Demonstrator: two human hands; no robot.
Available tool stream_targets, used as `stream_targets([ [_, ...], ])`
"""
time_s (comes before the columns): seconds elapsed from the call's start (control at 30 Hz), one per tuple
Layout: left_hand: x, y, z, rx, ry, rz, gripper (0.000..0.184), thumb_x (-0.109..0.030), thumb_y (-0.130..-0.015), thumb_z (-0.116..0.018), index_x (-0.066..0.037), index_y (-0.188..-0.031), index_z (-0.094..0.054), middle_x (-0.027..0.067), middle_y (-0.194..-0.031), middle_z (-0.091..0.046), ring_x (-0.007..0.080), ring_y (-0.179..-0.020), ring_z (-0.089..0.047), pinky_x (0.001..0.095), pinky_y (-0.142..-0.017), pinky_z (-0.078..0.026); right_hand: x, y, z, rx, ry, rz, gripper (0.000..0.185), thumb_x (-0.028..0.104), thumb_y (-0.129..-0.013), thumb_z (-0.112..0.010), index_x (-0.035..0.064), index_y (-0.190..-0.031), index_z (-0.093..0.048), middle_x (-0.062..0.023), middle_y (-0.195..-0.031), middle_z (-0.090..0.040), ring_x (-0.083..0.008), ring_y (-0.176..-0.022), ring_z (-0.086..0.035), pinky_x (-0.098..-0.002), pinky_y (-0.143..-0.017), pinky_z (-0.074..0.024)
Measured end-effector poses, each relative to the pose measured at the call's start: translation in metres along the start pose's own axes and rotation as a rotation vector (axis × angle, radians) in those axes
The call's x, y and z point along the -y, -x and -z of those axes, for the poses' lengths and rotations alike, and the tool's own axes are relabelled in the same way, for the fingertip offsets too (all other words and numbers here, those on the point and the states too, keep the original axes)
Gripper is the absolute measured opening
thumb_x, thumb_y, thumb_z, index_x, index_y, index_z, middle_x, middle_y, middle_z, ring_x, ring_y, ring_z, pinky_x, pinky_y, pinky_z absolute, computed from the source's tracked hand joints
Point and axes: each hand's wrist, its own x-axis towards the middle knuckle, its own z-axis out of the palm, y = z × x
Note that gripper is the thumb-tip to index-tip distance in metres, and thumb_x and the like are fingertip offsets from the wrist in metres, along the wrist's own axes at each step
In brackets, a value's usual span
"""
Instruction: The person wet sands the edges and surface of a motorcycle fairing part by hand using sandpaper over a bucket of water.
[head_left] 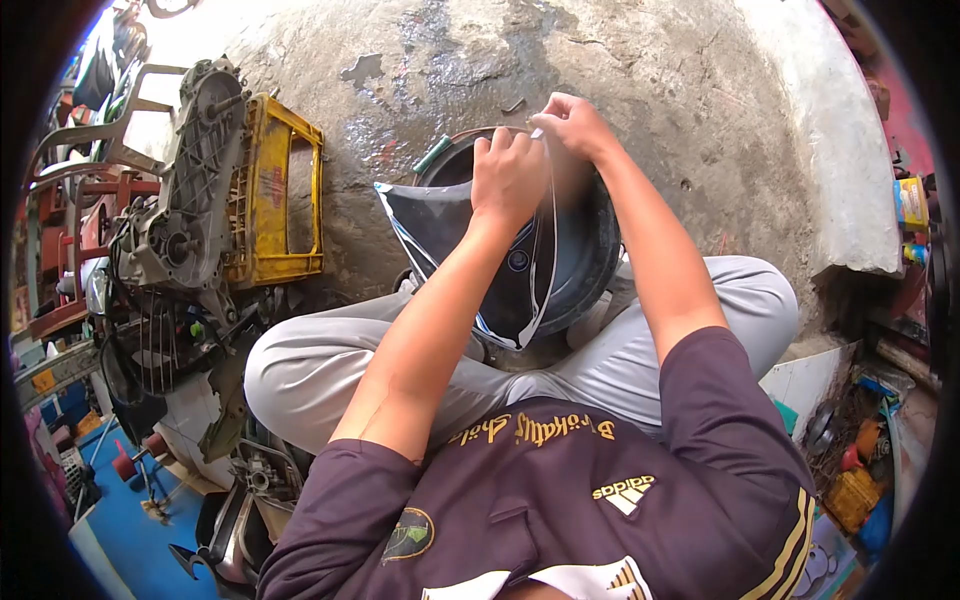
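Observation:
A glossy black pointed panel (450, 230) with white edging and a small round emblem lies across a round black tub (600, 255) between my legs. My left hand (511, 176) is closed at the panel's upper end, its fingers curled over and their tips hidden. Just right of it, my right hand (573, 126) pinches the end of a thin white strip (554, 215). That strip runs down along the panel's right side. A green-handled tool (432, 155) rests at the tub's upper left rim.
On the left stand a yellow crate (310, 190) and a grey metal engine casing (195, 180). A carburettor-like part (262, 478) lies lower left. A concrete ledge (845, 150) runs along the right, with assorted parts (850, 440) below it. The concrete floor (660, 60) has wet patches.

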Motion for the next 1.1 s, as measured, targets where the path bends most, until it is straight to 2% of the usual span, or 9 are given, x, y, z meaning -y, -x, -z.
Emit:
stream_targets([
  [0.1,0.0,0.0,0.001,-0.004,-0.005,-0.002,0.009,-0.019,-0.085,-0.068,-0.013,-0.081,-0.072,0.0034,-0.082,-0.067,0.0268,-0.092,-0.064,0.0456,-0.077,-0.047,0.001,-0.003,-0.005,-0.061,0.038,0.05,0.022,0.021,-0.092,-0.084,0.0053,-0.088,-0.071,-0.0029,-0.079,-0.069,-0.0116,-0.074,-0.06,-0.0325,-0.069,-0.0506],
  [0.13,-0.001,0.001,0.002,0.003,-0.003,-0.008,0.009,-0.019,-0.085,-0.068,-0.013,-0.081,-0.072,0.0034,-0.082,-0.067,0.0268,-0.092,-0.064,0.0456,-0.077,-0.047,-0.005,-0.004,-0.006,-0.046,-0.047,0.019,0.021,0.021,-0.091,-0.085,0.0053,-0.088,-0.071,-0.003,-0.08,-0.069,-0.0113,-0.074,-0.06,-0.0319,-0.069,-0.0504],
  [0.2,-0.002,0.001,0.003,0.09,-0.022,0.053,0.019,-0.03,-0.089,-0.075,-0.011,-0.088,-0.075,0.003,-0.091,-0.071,0.0261,-0.1,-0.064,0.0446,-0.084,-0.047,-0.017,-0.003,-0.005,-0.034,-0.127,-0.012,0.021,0.021,-0.091,-0.085,0.0054,-0.088,-0.071,-0.0031,-0.08,-0.07,-0.0111,-0.074,-0.06,-0.0312,-0.069,-0.0503],
  [0.3,-0.001,0.0,0.003,0.114,-0.022,0.055,0.018,-0.029,-0.089,-0.074,-0.011,-0.088,-0.075,0.0031,-0.09,-0.071,0.0261,-0.1,-0.064,0.0445,-0.083,-0.047,-0.021,-0.005,-0.002,0.008,-0.178,-0.024,0.021,0.021,-0.091,-0.085,0.0053,-0.088,-0.071,-0.0029,-0.08,-0.07,-0.0108,-0.073,-0.06,-0.0304,-0.068,-0.0495],
  [0.47,-0.003,0.001,0.002,0.113,-0.023,0.044,0.018,-0.029,-0.088,-0.074,-0.011,-0.088,-0.075,0.003,-0.091,-0.072,0.026,-0.1,-0.064,0.0443,-0.084,-0.047,-0.01,-0.01,-0.009,-0.033,-0.042,0.034,0.024,0.023,-0.091,-0.086,0.0056,-0.086,-0.07,-0.0012,-0.078,-0.067,-0.0106,-0.073,-0.058,-0.0313,-0.067,-0.0487],
  [0.8,-0.002,0.001,0.001,0.09,-0.044,0.033,0.019,-0.029,-0.089,-0.074,-0.011,-0.09,-0.076,0.003,-0.093,-0.072,0.0255,-0.101,-0.064,0.0445,-0.084,-0.047,-0.009,-0.007,-0.005,0.034,-0.107,0.0,0.023,0.023,-0.092,-0.085,0.0056,-0.087,-0.071,-0.0023,-0.082,-0.071,-0.0111,-0.075,-0.06,-0.0323,-0.07,-0.0503],
  [0.87,-0.002,0.002,0.001,0.102,-0.038,0.039,0.019,-0.03,-0.089,-0.074,-0.011,-0.09,-0.076,0.003,-0.093,-0.072,0.0255,-0.101,-0.064,0.0444,-0.084,-0.047,-0.009,-0.012,-0.007,0.028,-0.02,0.038,0.02,0.022,-0.096,-0.08,0.0059,-0.092,-0.069,-0.0048,-0.088,-0.076,-0.0112,-0.077,-0.068,-0.0318,-0.071,-0.0566],
  [0.97,-0.001,0.001,0.003,0.103,-0.022,0.051,0.02,-0.03,-0.089,-0.074,-0.011,-0.091,-0.076,0.0029,-0.094,-0.072,0.0254,-0.101,-0.064,0.0444,-0.085,-0.047,-0.018,-0.006,-0.007,0.003,-0.141,-0.014,0.023,0.023,-0.092,-0.086,0.0059,-0.089,-0.071,-0.0019,-0.082,-0.071,-0.0109,-0.076,-0.061,-0.032,-0.071,-0.0509],
  [1.1,-0.002,0.002,0.001,0.097,-0.033,0.05,0.02,-0.031,-0.089,-0.074,-0.011,-0.092,-0.076,0.0025,-0.094,-0.072,0.025,-0.101,-0.064,0.0443,-0.084,-0.046,-0.022,0.001,0.001,0.03,-0.203,-0.024,0.024,0.025,-0.091,-0.087,0.0062,-0.089,-0.071,-0.0016,-0.083,-0.071,-0.0111,-0.077,-0.061,-0.0323,-0.072,-0.0511],
])
